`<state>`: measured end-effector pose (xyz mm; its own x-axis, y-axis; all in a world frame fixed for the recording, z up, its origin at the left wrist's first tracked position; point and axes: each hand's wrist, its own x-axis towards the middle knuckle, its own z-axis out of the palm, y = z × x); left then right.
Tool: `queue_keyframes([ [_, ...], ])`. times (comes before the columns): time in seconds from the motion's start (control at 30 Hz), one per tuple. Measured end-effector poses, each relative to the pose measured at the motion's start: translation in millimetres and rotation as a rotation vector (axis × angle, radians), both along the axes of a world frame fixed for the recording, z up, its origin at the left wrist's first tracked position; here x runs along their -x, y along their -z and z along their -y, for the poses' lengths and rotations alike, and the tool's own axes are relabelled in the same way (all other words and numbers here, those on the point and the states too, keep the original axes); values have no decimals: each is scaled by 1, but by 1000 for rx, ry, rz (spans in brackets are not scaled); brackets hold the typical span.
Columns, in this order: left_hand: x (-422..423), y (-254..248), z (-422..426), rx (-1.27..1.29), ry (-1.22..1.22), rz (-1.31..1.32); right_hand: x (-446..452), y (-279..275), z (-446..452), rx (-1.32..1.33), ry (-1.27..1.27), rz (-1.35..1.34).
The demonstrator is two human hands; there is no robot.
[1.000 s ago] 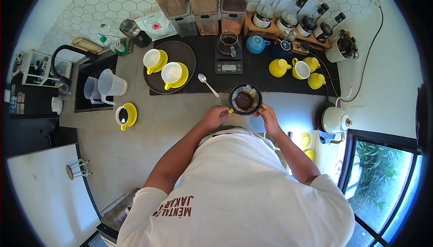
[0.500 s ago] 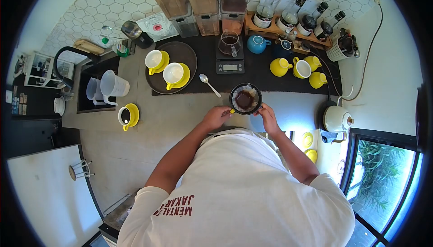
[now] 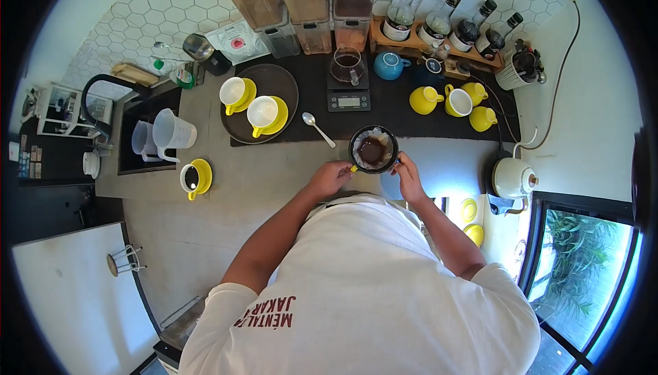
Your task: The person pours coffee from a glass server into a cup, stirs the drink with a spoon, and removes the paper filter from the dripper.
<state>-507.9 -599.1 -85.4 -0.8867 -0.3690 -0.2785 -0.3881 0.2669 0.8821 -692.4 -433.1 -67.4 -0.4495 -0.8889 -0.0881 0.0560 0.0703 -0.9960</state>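
Observation:
A black coffee dripper [image 3: 373,150] with a pale paper filter and dark brown wet contents stands at the counter's front, just in front of my body. My left hand [image 3: 332,177] is closed on a small yellow handle at its lower left; the cup it belongs to is hidden under the dripper. On the right, my right hand [image 3: 409,178] has its fingers closed on the dripper's side handle. A spoon [image 3: 318,130] lies to the left of the dripper. Behind it, a glass server [image 3: 347,66] with dark liquid rests on a black scale [image 3: 348,101].
A round tray [image 3: 245,130] at the left bears two cups on yellow saucers. Farther left are a coffee-filled cup [image 3: 190,178] and a jug [image 3: 173,130]. Yellow cups [image 3: 425,100] and a kettle [image 3: 513,180] stand to the right; bottles [image 3: 400,15] line the back.

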Motion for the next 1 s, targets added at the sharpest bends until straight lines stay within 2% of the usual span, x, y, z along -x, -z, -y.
queue_keyframes([
  [0.37, -4, 7, -3, -45, -38, 14, -5, -13, 0, -22, 81, -13],
  [0.43, -7, 10, -2, -48, -62, -16, -1, -14, -1, -32, 237, -147],
  [0.47, -10, 12, -1, -52, -80, -44, 5, -12, 3, -27, 228, -148],
  [0.53, -16, 18, 2, -33, -100, -59, 23, -9, 18, 55, 471, -197],
  [0.57, -19, 17, 2, -21, -107, -71, 35, -17, 32, 66, 488, -243],
  [0.63, -30, 16, 2, 4, -123, -58, 57, -32, 67, -3, 402, -245],
  [0.67, -37, 18, 3, -18, -147, -75, 70, -22, 93, 85, 335, -396],
  [0.7, -46, 21, 2, -40, -171, -91, 81, -15, 117, 93, 328, -399],
  [0.77, -64, 28, -2, -52, -250, -146, 92, -12, 157, -88, 54, -267],
  [0.8, -74, 32, -3, -113, -329, -166, 95, -16, 170, -80, 42, -267],
  [0.87, -95, 35, -7, -161, -430, -188, 92, -40, 196, -537, -97, -61],
  [0.93, -114, 35, -9, -155, -632, -233, 98, -23, 213, -602, -116, 18],
  [1.0, -128, 24, -3, -162, -710, -243, 96, -19, 221, -670, -130, 86],
])
